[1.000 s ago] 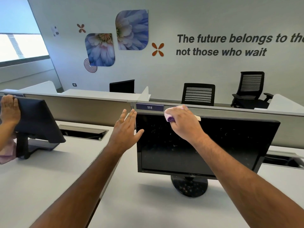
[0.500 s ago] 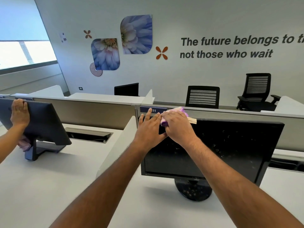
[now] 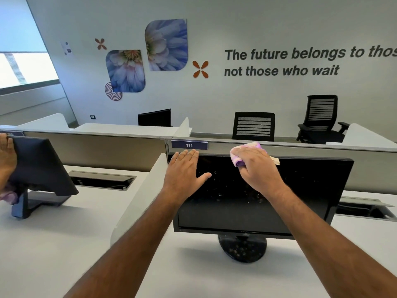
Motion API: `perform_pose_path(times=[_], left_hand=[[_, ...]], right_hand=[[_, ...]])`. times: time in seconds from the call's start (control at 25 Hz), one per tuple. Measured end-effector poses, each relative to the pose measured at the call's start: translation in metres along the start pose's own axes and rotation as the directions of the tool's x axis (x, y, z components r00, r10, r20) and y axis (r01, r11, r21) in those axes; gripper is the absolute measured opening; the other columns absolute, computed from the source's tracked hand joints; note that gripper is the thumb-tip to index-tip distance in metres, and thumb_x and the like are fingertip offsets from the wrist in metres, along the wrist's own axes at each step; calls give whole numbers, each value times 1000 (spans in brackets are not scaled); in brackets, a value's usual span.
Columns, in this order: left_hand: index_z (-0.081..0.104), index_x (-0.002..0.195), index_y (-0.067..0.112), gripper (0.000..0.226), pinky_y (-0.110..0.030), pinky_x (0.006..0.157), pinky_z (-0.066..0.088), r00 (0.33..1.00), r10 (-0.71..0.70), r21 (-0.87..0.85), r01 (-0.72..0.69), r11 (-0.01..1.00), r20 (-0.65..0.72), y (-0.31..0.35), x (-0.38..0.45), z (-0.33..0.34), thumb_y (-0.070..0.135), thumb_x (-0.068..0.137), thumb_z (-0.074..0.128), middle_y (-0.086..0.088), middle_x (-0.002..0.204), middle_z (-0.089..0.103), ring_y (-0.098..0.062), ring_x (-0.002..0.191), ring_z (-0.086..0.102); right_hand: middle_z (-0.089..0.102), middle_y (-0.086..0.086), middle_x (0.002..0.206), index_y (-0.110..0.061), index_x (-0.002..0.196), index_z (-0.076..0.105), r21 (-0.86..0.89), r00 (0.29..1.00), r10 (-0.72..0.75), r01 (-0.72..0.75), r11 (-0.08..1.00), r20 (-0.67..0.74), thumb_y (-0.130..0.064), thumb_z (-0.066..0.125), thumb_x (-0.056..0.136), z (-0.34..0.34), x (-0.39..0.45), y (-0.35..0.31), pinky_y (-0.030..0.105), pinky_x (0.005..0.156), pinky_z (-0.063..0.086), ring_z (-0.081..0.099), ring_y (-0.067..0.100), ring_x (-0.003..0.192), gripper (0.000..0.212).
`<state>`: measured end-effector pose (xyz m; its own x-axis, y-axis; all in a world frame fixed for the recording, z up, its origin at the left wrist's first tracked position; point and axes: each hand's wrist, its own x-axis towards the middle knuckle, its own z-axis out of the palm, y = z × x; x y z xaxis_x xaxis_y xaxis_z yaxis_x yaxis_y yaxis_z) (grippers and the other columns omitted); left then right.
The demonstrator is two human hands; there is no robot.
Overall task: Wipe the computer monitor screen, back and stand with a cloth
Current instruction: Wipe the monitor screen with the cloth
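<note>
The computer monitor [image 3: 257, 196] is standing on its round stand [image 3: 242, 248] on the white desk [image 3: 193, 276], at about 1 o'clock from the view's centre, its dark screen [image 3: 247, 207] facing the person and showing scattered specks. Its long axis is running from 9 o'clock to 3 o'clock.

The right hand [image 3: 257, 171] is pressing a bunched pink-and-purple cloth [image 3: 242, 153] against the top edge of the monitor, fingers curled round the fabric. The cloth is sitting at 12 o'clock from that hand, and nearly the whole screen is lying below the grip, toward 6 o'clock, with the longer unwiped stretch reaching toward 3 o'clock.

The left hand [image 3: 184, 171] is resting flat near the upper left corner, fingers straight and together, thumb spread across the glass; it appears to be steadying the monitor. It is lying at 9 o'clock from the cloth, close beside it but apart.

The wiping looks barely begun; the back and stand are probably still to do. The right hand is the nearer one for sweeping along the screen.

At 9 o'clock another person's hand [image 3: 7, 155] is gripping a second monitor [image 3: 40, 166].
</note>
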<state>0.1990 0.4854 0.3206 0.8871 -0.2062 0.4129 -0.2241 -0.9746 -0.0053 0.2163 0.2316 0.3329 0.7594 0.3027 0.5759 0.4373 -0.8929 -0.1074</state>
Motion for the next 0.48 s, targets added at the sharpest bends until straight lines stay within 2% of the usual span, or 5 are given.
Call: perform_pose_path(times=[0.16, 0.32, 0.48], left_hand=[[33, 162, 14, 91, -43, 132, 10, 1000, 11, 39, -11, 999, 6, 24, 9, -4, 77, 97, 37, -4, 166, 39, -20, 156, 30], [39, 160, 20, 76, -41, 132, 10, 996, 87, 18, -88, 996, 9, 48, 24, -1, 67, 100, 42, 0, 163, 44, -15, 154, 33], [39, 160, 20, 81, -41, 131, 14, 997, 79, 23, -79, 997, 6, 43, 22, -2, 73, 99, 41, 0, 163, 45, -15, 154, 35]], right_hand=[[76, 0, 108, -19, 109, 71, -22, 1000, 10, -11, 1000, -16, -16, 56, 87, 3, 10, -26, 40, 98, 48, 67, 21, 107, 27], [73, -3, 123, -21, 124, 68, -12, 999, 9, -9, 1000, 52, -27, 47, 90, 17, 20, -48, 40, 111, 41, 62, 16, 122, 40], [69, -9, 129, -25, 126, 65, 15, 999, -8, 8, 1000, 43, -30, 41, 92, 14, 13, -27, 38, 116, 36, 57, 12, 129, 42]])
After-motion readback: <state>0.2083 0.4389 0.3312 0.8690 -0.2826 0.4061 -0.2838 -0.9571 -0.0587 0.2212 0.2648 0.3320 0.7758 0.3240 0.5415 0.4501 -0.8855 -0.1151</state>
